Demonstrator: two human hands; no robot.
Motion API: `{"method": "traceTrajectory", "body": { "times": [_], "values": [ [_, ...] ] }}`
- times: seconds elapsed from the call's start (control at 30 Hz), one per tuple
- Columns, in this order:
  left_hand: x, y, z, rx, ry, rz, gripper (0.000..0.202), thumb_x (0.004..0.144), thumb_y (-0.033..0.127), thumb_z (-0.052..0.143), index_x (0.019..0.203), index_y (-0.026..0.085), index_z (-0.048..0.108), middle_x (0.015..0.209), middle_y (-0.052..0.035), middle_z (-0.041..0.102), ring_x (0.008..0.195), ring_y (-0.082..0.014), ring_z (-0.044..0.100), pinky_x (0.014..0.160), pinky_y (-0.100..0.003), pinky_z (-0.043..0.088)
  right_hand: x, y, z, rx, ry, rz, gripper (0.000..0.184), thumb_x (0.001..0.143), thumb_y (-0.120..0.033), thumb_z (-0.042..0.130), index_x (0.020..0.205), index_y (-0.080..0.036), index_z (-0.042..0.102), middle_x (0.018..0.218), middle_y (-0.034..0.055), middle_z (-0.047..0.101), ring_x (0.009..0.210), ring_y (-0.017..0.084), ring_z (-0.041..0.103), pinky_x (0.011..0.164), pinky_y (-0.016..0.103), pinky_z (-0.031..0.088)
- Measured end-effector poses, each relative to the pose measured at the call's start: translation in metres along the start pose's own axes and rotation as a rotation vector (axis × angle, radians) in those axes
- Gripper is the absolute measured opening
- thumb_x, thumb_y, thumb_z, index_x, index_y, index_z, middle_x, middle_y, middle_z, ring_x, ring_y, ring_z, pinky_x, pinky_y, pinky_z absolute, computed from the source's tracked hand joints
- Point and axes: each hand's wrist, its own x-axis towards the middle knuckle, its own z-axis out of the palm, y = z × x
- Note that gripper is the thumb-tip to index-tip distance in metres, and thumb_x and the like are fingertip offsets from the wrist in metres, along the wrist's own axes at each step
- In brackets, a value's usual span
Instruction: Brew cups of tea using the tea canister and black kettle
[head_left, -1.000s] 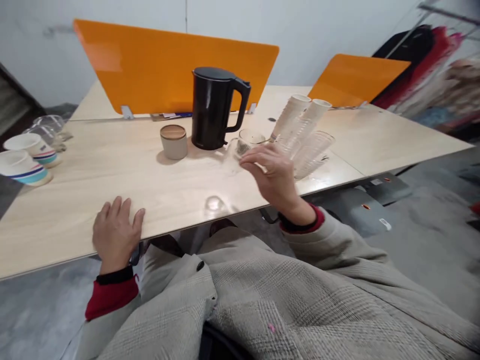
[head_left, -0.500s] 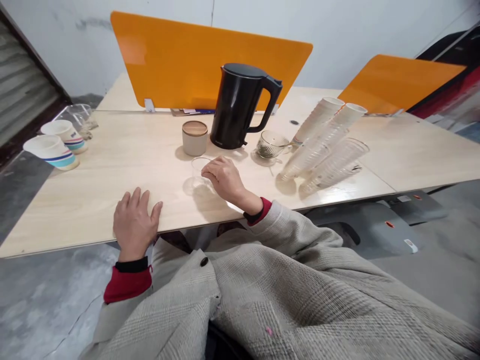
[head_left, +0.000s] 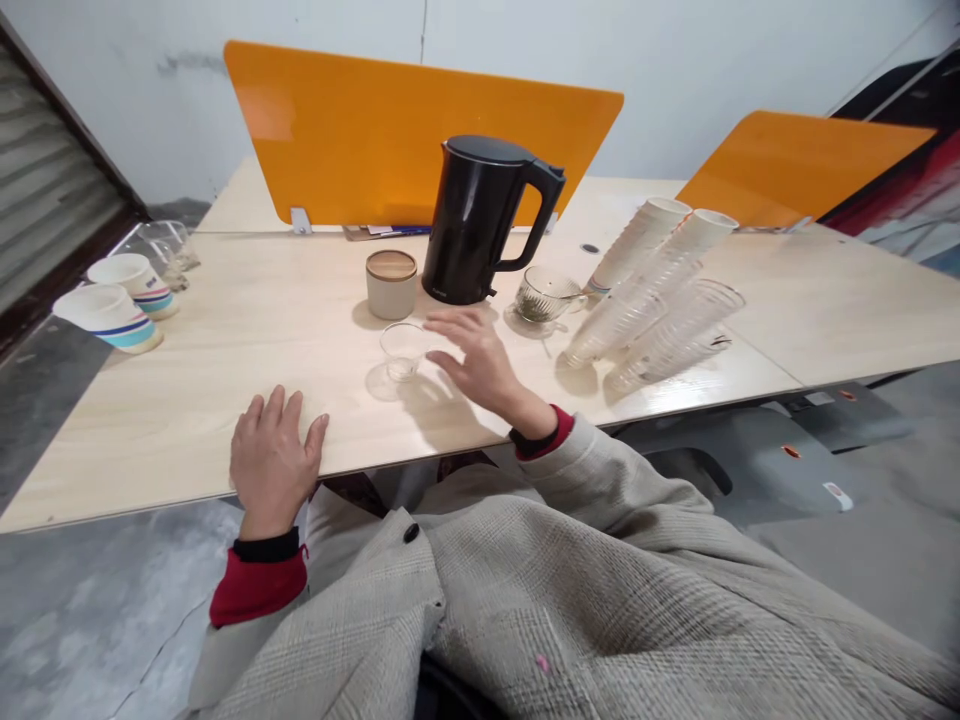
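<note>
A clear plastic cup [head_left: 400,360] stands upright on the pale wooden table [head_left: 187,400], close in front of me. Just right of it hovers my right hand [head_left: 480,365], fingers and thumb apart with nothing between them. My left hand [head_left: 275,460] lies flat on the table's front edge, fingers stretched out and holding nothing. Behind the cup are a grey canister [head_left: 391,290] with a wooden lid and a black electric kettle [head_left: 480,220]. A glass cup [head_left: 540,300] with dark green leaves, perhaps tea, and a spoon is right of the kettle.
Stacked paper cups [head_left: 637,240] and stacked clear plastic cups [head_left: 675,340] stand at the right. Two striped paper cups [head_left: 112,320] and clear cups [head_left: 161,245] sit at the left edge. An orange divider [head_left: 360,140] rises behind; grey chairs [head_left: 765,460] are below right.
My right hand has let go of the clear plastic cup and moved a little to the right, its fingers spreading. The cup stays on the table. My left hand rests as before.
</note>
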Motion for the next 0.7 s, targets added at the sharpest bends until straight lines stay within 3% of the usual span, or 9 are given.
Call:
{"method": "traceTrajectory", "body": {
  "times": [0.17,0.27,0.4,0.47,0.57,0.7],
  "values": [
    [0.000,0.000,0.000,0.002,-0.015,0.002,0.065,0.106,0.057,0.041,0.143,0.010,0.066,0.161,-0.0258,0.057,0.155,-0.0451,0.045,0.126,-0.066,0.036,-0.003,0.044,-0.048,-0.062,0.258,0.175,0.033,0.098,-0.037,0.068,0.128,-0.024,0.075,0.134,0.0129,0.078,0.128,0.032,0.068,0.119,0.059,0.045],
    [0.000,-0.001,0.001,0.005,0.005,0.009,0.062,0.107,0.056,0.042,0.142,0.011,0.067,0.160,-0.0246,0.059,0.155,-0.0443,0.046,0.126,-0.065,0.036,-0.008,0.053,-0.053,0.047,0.214,0.260,0.039,0.098,-0.044,0.068,0.130,-0.024,0.074,0.134,0.0138,0.077,0.129,0.031,0.069,0.117,0.057,0.049],
    [0.000,-0.001,0.002,0.006,0.024,0.011,0.057,0.106,0.055,0.044,0.143,0.018,0.066,0.159,-0.0202,0.061,0.155,-0.0416,0.047,0.127,-0.063,0.036,-0.010,0.038,-0.021,0.347,-0.137,0.339,0.073,0.083,-0.052,0.086,0.147,-0.024,0.064,0.151,0.0169,0.068,0.140,0.034,0.064,0.120,0.059,0.047],
    [0.000,-0.001,0.001,0.017,0.013,0.010,0.057,0.107,0.055,0.043,0.143,0.017,0.066,0.159,-0.0203,0.061,0.155,-0.0412,0.047,0.126,-0.063,0.036,-0.007,0.030,0.002,0.501,-0.243,0.402,0.092,0.072,-0.051,0.094,0.152,-0.024,0.058,0.160,0.0194,0.060,0.149,0.036,0.057,0.124,0.060,0.044],
    [0.001,0.000,0.000,0.041,0.002,0.008,0.061,0.107,0.056,0.040,0.142,0.013,0.067,0.159,-0.0232,0.060,0.155,-0.0429,0.047,0.125,-0.064,0.037,0.001,0.024,0.026,0.671,-0.271,0.446,0.104,0.062,-0.049,0.099,0.153,-0.023,0.055,0.163,0.0200,0.057,0.156,0.036,0.050,0.128,0.058,0.040],
    [0.001,-0.002,0.001,0.041,0.012,0.021,0.062,0.106,0.057,0.041,0.141,0.013,0.068,0.157,-0.0230,0.062,0.154,-0.0432,0.048,0.124,-0.064,0.039,0.007,0.020,0.038,0.775,-0.246,0.446,0.095,0.060,-0.046,0.099,0.143,-0.025,0.059,0.158,0.0162,0.061,0.150,0.036,0.055,0.123,0.057,0.048]
  ]
}}
